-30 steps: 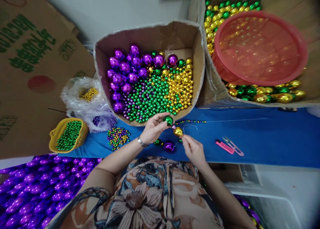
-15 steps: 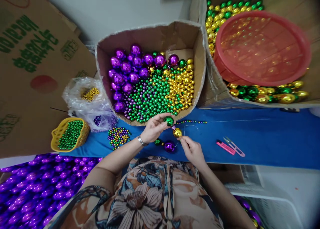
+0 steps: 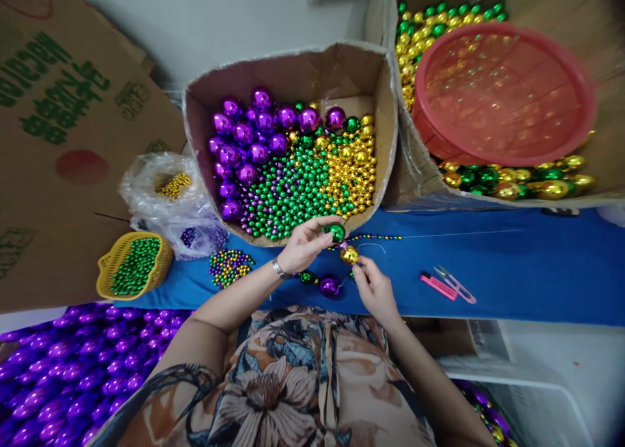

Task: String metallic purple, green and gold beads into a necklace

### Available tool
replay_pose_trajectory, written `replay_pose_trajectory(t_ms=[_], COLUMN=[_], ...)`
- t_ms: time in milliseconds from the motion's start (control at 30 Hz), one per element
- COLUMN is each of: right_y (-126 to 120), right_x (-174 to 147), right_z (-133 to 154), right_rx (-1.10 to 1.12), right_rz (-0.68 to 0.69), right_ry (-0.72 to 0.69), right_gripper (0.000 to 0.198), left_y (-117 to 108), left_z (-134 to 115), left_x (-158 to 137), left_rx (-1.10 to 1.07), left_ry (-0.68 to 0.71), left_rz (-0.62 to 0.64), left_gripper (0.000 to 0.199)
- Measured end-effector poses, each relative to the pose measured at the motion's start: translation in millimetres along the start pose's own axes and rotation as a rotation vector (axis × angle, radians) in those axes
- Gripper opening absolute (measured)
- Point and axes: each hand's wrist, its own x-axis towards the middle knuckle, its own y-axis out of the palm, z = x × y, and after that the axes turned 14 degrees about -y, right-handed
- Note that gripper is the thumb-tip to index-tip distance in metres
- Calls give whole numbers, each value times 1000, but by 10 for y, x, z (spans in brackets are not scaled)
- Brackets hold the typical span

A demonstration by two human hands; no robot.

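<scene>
My left hand [image 3: 306, 246] is closed, with a large shiny green bead [image 3: 336, 233] between thumb and fingers. Below that bead hang a small pink-purple bead and a gold bead [image 3: 349, 255]. My right hand [image 3: 375, 287] pinches at the gold bead's lower edge, thumb and forefinger together. A white thread [image 3: 371, 245] curls on the cloth beyond it. Under my hands lie a large purple bead [image 3: 330, 287] and a smaller green bead [image 3: 306, 277] on the strand. A string of tiny beads [image 3: 375, 237] stretches right along the box edge.
A cardboard box [image 3: 288, 66] of loose beads stands ahead. Right of it, a red basin [image 3: 508, 154] rests in another bead box. Pink snips [image 3: 456, 284] and a pink cutter [image 3: 438, 286] lie on the blue cloth [image 3: 527, 265]. A yellow basket [image 3: 159, 271] of green beads sits left.
The green and gold beads have shifted slightly to the right along with my fingers. My left hand keeps its hold on the green bead. The whole view has moved slightly.
</scene>
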Motion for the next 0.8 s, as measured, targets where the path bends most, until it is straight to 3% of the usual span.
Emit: replay_pose_trajectory(t_ms=[167,333,533,633,800], right_y=[-8,57,69,43,43], right_x=[-32,-52,-88,-117,-149], right_z=[-49,-135,-163,-168,-251], right_rx=[208,422,489,501,543], right_rz=[-1,-14,35,96,55], right_ry=[48,67,89,87,56], right_gripper=[37,44,47,50,52], left_y=[-9,-20,-70,-64,19], left_z=[45,26,-42,-29,-150], left_x=[38,21,33,59,233], left_rx=[40,200,477,437,174], left_ry=[16,91,153,102,-7], left_rz=[-4,-45,-207,-240,-50], left_gripper=[41,26,23,25,47])
